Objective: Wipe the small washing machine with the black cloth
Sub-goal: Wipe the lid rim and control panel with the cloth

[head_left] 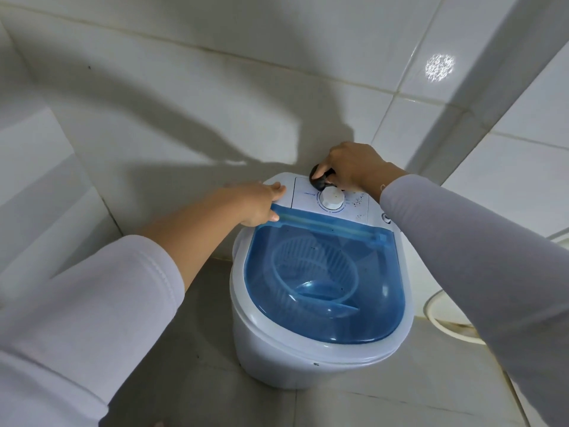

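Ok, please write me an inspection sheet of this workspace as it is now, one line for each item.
Surface: grey tiled floor, in a corner of white tiled walls.
Job's things: small white plastic washing machine, translucent blue lid shut, white basket inside; bunched black cloth behind the round white dial.
Clutter: nothing seen.
Grippers: left hand rests on the machine's back left corner; right hand grips the cloth.
Cables: pale hose or cord on the floor, right.
Surroundings: round light spot on wall.
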Demonstrator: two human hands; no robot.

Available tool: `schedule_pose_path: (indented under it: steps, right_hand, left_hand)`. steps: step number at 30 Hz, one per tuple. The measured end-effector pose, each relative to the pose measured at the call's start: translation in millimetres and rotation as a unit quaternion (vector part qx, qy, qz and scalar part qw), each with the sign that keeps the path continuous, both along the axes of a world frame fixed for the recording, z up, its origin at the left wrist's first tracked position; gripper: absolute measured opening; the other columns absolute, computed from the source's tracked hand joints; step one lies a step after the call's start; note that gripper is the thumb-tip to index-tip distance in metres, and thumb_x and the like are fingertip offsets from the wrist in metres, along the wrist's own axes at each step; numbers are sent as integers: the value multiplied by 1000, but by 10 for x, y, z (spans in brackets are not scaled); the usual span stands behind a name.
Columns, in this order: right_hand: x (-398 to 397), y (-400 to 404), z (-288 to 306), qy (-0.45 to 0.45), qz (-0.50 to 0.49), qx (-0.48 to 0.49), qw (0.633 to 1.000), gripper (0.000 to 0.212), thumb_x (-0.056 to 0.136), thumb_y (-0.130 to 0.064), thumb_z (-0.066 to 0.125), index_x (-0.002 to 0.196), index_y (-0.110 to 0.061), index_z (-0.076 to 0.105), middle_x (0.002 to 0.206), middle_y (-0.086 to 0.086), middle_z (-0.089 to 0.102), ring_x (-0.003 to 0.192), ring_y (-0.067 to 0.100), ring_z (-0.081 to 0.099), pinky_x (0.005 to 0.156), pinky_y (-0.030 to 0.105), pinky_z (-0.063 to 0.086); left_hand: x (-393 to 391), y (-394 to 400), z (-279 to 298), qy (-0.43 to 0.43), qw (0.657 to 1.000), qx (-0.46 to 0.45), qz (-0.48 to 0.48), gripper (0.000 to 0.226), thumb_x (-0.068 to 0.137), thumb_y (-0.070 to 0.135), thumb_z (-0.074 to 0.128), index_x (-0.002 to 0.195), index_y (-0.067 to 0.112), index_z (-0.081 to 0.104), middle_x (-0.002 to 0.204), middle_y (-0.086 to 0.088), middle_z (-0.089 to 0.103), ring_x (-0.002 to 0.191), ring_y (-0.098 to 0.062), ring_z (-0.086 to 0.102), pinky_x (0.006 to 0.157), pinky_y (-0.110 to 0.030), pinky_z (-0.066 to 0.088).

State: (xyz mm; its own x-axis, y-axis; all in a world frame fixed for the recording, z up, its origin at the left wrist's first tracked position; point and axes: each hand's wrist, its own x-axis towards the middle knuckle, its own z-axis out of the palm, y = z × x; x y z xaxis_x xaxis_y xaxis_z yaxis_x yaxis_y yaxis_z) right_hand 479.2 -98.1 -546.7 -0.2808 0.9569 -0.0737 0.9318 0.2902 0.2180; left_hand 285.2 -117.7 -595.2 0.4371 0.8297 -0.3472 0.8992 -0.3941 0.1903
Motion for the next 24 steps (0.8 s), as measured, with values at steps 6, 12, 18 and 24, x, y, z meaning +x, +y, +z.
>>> schedule_pose_path:
  steps: [6,12,18,24]
  right_hand:
    - [159,-132,23,-2,-67,-18,998,38,90,-17,47,111,-43,65,106,0,68,100,26,61,73,30,45]
    - [291,-219,-11,-15,-127,-16,992,39,91,-18,43,111,-44,64,101,2,67,94,27,63,71,30,47]
    - [308,-252,-71,-3,-170,-17,985,36,91,-25,45,119,-41,61,112,3,66,95,26,61,68,28,41]
    - [285,-366,-121,14,-198,-23,980,36,89,-33,47,121,-25,61,114,7,65,100,29,61,72,31,44]
  left_hand:
    - [15,-39,-13,-32,999,-16,11,64,101,29,38,153,26,0,160,12,-4,149,-22,7,121,-38,12]
    - [2,-44,-33,-50,998,-19,17,63,101,30,37,153,27,2,160,12,-3,149,-22,10,120,-38,13]
    - [-9,-44,8,-56,998,-33,19,61,102,30,35,153,27,3,160,11,-3,149,-20,8,119,-34,9]
    - [2,-67,38,-58,997,-37,18,60,102,31,33,153,25,3,161,10,-4,149,-20,6,119,-33,9]
